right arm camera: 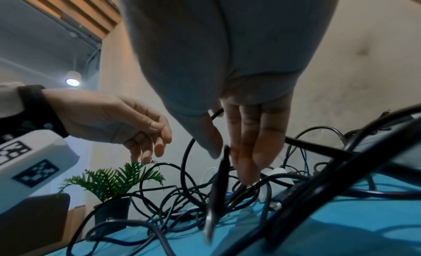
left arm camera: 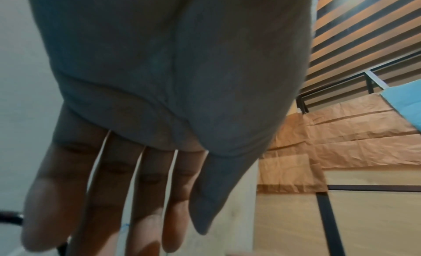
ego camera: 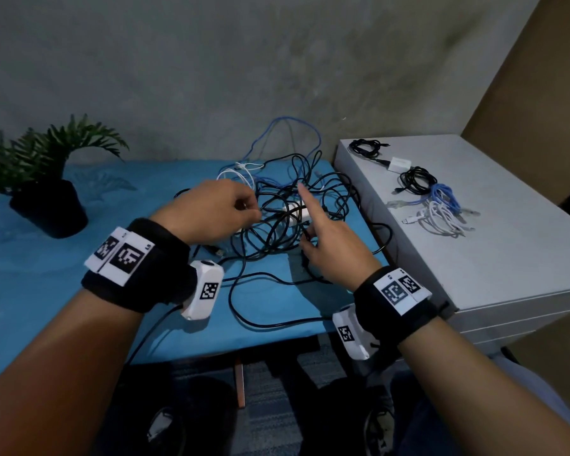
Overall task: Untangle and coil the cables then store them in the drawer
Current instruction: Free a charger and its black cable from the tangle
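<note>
Head view first: the tangle of cables is lying on the blue table, just left of the white drawer cabinet. The left hand is hovering at the tangle's left edge with its fingers loosely curled, and whether they are pinching a strand cannot be told here. The right hand is reaching into the tangle's near right side, index finger pointing up and out, the other fingers dipping among black strands. Four coiled bundles are sitting on the cabinet top: two black, one blue, one white. A potted plant is standing far left of the tangle.

Left wrist view: the left hand is showing straight, slightly spread fingers, grasping nothing.

Right wrist view: the right hand is hanging over the tangle, its fingertips touching black strands, with one black cable running between thumb and fingers; a firm grasp cannot be told. The left hand is floating relaxed above the tangle, apart from it.
</note>
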Action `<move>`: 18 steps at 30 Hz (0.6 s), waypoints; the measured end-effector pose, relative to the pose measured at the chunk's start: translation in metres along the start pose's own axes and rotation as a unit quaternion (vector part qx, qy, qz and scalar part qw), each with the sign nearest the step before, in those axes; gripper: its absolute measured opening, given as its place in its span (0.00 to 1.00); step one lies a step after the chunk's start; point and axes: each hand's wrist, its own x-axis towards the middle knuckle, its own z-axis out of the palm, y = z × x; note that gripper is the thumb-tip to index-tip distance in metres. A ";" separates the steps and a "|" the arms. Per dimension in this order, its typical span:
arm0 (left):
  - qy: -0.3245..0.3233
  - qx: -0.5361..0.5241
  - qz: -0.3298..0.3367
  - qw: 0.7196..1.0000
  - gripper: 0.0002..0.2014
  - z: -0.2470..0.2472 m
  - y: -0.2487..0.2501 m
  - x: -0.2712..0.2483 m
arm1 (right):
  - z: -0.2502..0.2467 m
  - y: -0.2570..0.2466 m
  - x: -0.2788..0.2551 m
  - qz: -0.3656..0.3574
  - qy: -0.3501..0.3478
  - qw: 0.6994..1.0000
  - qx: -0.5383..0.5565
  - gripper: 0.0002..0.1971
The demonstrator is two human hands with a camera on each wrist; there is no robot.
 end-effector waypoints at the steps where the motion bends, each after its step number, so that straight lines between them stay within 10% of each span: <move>1: 0.016 -0.002 -0.014 1.000 0.07 -0.004 -0.006 0.001 | 0.001 -0.001 -0.001 -0.002 0.006 1.000 -0.007 0.43; 10: -0.038 0.075 -0.145 0.986 0.10 0.012 -0.054 0.009 | -0.005 -0.021 -0.003 -0.008 0.133 0.991 -0.023 0.17; 18: -0.038 0.063 -0.113 0.991 0.11 0.013 -0.059 0.005 | -0.016 -0.026 -0.001 0.009 0.155 0.988 0.005 0.10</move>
